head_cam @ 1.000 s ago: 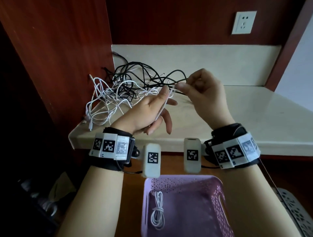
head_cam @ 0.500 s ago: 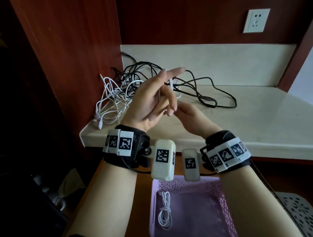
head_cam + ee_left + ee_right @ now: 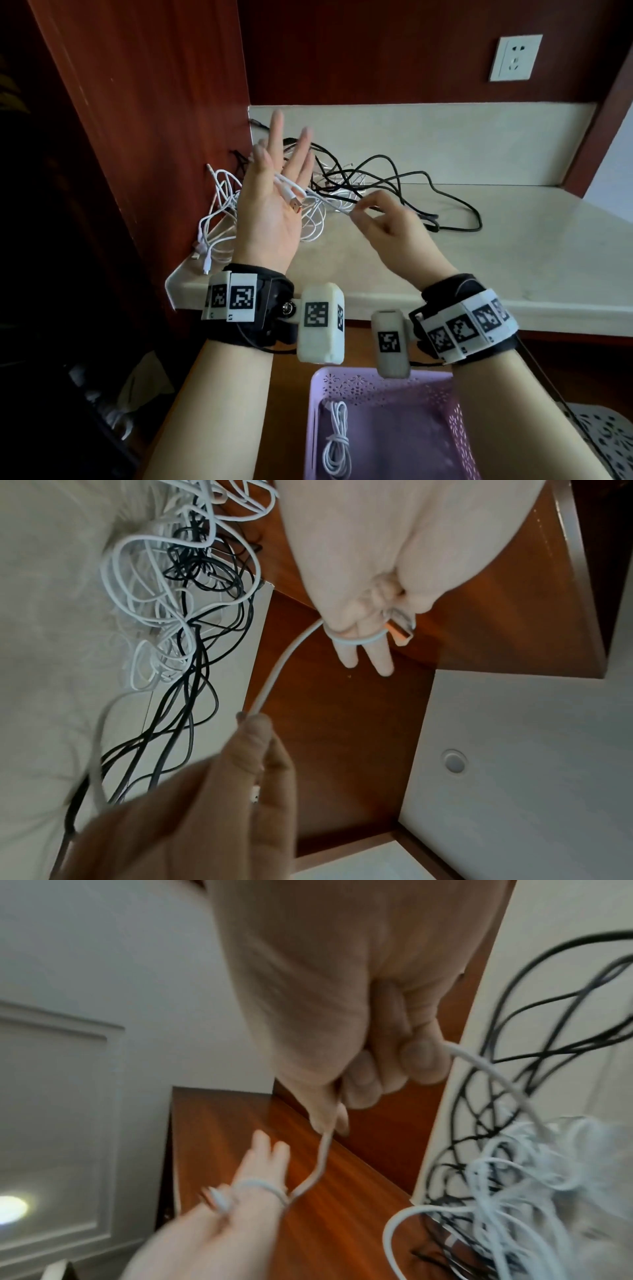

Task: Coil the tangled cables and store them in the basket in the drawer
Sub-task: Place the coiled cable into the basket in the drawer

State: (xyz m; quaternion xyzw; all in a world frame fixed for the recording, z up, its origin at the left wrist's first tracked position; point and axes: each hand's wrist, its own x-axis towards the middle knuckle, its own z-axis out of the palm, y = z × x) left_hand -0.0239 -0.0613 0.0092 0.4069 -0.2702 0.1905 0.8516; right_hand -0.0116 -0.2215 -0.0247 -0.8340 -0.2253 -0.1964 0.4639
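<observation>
Head: left hand (image 3: 270,202) upright, fingers spread as former, white cable (image 3: 329,204) plug on palm, right hand (image 3: 380,219) pinching it near pile (image 3: 342,185), basket (image 3: 455,428) below; left wrist: first loop rings two fingers (image 3: 363,653); right wrist: feed taut, stack turns evenly.

The desk (image 3: 428,260) has a pale, smooth top that looks like stone, with a soft sheen. Beside and behind it, the wall panels (image 3: 164,113) are reddish wood with a glossy varnish. The white cables (image 3: 219,219) and black cables (image 3: 404,171) have smooth, rubbery plastic jackets; one white cable's plug (image 3: 295,205) ends in shiny metal. The basket (image 3: 455,425) is lilac plastic, perforated. The wall socket (image 3: 515,57) is glossy white plastic.
</observation>
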